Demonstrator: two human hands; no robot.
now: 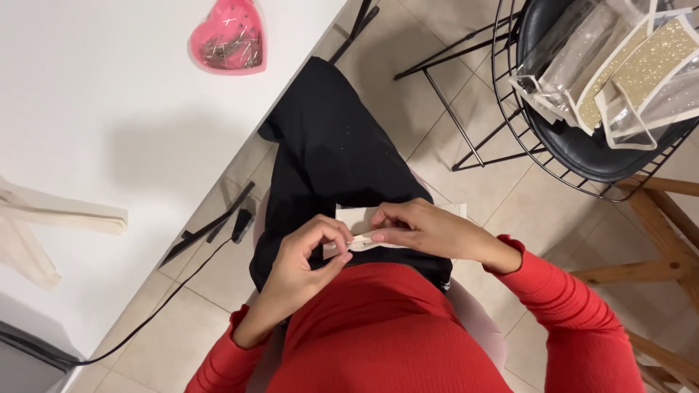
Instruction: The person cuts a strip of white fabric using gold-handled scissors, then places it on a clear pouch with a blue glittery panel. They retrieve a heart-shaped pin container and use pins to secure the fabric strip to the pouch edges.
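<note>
Both grips pinch the cream strip (364, 244) lying left-right over my lap, left hand (302, 255) nearer me, right hand (422, 229) just beyond.

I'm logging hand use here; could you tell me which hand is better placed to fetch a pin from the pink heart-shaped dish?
Left hand, probably: the dish sits on the white table on that side.

Pink heart-shaped pin dish (227, 38) on white table (95, 124); glittery clear pouches (619, 65) on black wire chair (582, 156).
</note>
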